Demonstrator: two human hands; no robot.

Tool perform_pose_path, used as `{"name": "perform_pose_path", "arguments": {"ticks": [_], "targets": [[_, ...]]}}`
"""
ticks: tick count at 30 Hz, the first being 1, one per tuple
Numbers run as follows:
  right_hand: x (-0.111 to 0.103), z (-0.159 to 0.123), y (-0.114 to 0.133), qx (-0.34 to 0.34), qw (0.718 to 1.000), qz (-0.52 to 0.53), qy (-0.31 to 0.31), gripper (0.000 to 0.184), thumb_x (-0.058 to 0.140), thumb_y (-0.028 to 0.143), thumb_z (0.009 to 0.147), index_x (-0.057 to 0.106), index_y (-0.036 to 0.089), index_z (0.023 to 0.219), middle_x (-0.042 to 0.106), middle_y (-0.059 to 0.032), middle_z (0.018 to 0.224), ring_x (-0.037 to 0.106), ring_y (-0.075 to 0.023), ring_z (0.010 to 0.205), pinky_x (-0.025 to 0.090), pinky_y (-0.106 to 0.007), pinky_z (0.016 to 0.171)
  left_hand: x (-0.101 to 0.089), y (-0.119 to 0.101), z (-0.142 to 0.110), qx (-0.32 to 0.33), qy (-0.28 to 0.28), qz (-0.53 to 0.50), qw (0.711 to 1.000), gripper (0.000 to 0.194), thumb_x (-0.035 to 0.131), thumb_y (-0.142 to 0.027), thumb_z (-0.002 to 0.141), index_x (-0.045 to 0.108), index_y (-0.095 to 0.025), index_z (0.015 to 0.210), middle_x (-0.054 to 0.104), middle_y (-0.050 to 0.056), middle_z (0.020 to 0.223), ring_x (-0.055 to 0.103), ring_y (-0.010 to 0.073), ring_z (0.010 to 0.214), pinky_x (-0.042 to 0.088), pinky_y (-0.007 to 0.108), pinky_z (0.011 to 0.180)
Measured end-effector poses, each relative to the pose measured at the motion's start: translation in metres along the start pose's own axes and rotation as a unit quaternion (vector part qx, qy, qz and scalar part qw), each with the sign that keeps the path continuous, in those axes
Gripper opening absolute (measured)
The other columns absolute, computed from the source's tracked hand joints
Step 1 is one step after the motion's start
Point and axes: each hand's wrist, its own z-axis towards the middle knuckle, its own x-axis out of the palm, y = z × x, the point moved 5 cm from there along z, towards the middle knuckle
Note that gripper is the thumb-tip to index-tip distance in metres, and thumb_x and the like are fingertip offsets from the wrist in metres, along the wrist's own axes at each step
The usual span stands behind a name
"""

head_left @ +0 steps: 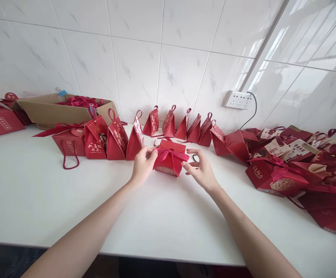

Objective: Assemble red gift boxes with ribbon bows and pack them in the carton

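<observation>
A red gift box [172,146] with a gold print on its front stands on the white table before me. A magenta ribbon [172,154] is tied in a bow across that front, one tail hanging down. At the box's left side, my left hand [144,162] pinches the left part of the ribbon between thumb and forefinger. My right hand [199,170] is at the right side with its fingers apart, thumb and forefinger around the bow's right end. Whether that thumb touches the ribbon I cannot tell.
Red triangular boxes [118,141] with loop handles stand in a row behind. A cardboard box [52,112] of ribbons is at the back left. Many red boxes [274,173] crowd the right side. A power strip [237,100] hangs on the tiled wall. The table's front edge [133,255] runs below my arms.
</observation>
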Motion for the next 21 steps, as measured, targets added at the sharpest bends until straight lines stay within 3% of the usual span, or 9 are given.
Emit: {"name": "perform_pose_path", "arguments": {"ticks": [2,4,7,9,12,16,18,21], "targets": [[0.002,-0.001,0.002,-0.038,0.997,-0.053,0.032,0.086,0.075,0.054,0.063,0.033,0.027,0.132,0.029,-0.0146,0.148,0.066,-0.0246,0.09,0.059,-0.042,0.068,0.0,0.0,0.001,-0.006,0.003,-0.007,1.0,0.023,0.055,-0.038,0.075,0.047,-0.02,0.064,0.063,0.0,0.068,0.062,0.0179,0.074,0.046,0.027,0.068],[0.004,-0.001,0.0,-0.054,0.993,-0.08,0.062,0.104,0.076,0.052,0.062,0.017,0.027,0.143,0.023,-0.0174,0.15,0.06,-0.0293,0.104,0.054,-0.049,0.082,0.001,-0.001,0.0,-0.007,0.023,-0.024,0.999,0.023,0.056,-0.039,0.074,0.048,-0.02,0.064,0.063,0.0,0.069,0.062,0.0184,0.076,0.047,0.027,0.069],[0.008,0.0,-0.002,-0.096,0.985,-0.106,0.092,0.109,0.078,0.047,0.063,0.012,0.024,0.147,0.031,-0.0163,0.145,0.036,-0.0329,0.132,0.034,-0.054,0.106,0.004,-0.002,-0.002,-0.014,0.052,-0.054,0.997,0.025,0.059,-0.042,0.073,0.049,-0.019,0.068,0.064,0.002,0.073,0.064,0.02,0.08,0.049,0.029,0.071],[0.009,0.0,-0.003,-0.117,0.982,-0.114,0.095,0.109,0.079,0.043,0.062,0.012,0.023,0.147,0.035,-0.0149,0.143,0.027,-0.0315,0.137,0.025,-0.053,0.111,0.007,-0.002,-0.003,-0.013,0.063,-0.096,0.993,0.029,0.063,-0.044,0.072,0.05,-0.019,0.079,0.066,0.004,0.083,0.065,0.0212,0.086,0.05,0.031,0.075],[0.01,0.0,0.0,-0.118,0.983,-0.109,0.092,0.104,0.077,0.039,0.065,0.013,0.023,0.146,0.04,-0.0142,0.139,0.037,-0.0292,0.13,0.031,-0.05,0.108,0.012,-0.002,-0.003,-0.003,0.088,-0.143,0.986,0.048,0.069,-0.042,0.069,0.044,-0.02,0.104,0.064,0.009,0.105,0.061,0.0225,0.104,0.05,0.036,0.088],[0.012,-0.002,0.008,-0.124,0.984,-0.083,0.094,0.096,0.073,0.033,0.066,0.017,0.023,0.144,0.042,-0.0139,0.136,0.048,-0.0268,0.117,0.044,-0.044,0.097,0.019,0.002,-0.003,-0.036,0.154,-0.11,0.981,0.073,0.071,-0.042,0.067,0.036,-0.02,0.127,0.055,0.013,0.127,0.05,0.0254,0.123,0.043,0.04,0.102],[0.013,-0.003,0.009,-0.122,0.984,-0.077,0.101,0.096,0.071,0.031,0.067,0.016,0.023,0.144,0.042,-0.0145,0.135,0.05,-0.0263,0.114,0.047,-0.042,0.092,0.023,0.001,-0.003,-0.047,0.206,-0.109,0.971,0.079,0.069,-0.043,0.068,0.033,-0.019,0.134,0.05,0.013,0.134,0.046,0.0266,0.128,0.04,0.039,0.105],[0.013,-0.003,0.006,-0.114,0.984,-0.084,0.112,0.098,0.069,0.027,0.067,0.012,0.022,0.146,0.044,-0.0145,0.132,0.052,-0.0257,0.11,0.047,-0.043,0.092,0.026,-0.007,-0.008,-0.011,0.275,-0.129,0.953,0.071,0.063,-0.043,0.074,0.035,-0.021,0.136,0.049,0.009,0.137,0.044,0.0258,0.129,0.041,0.036,0.105]]}}
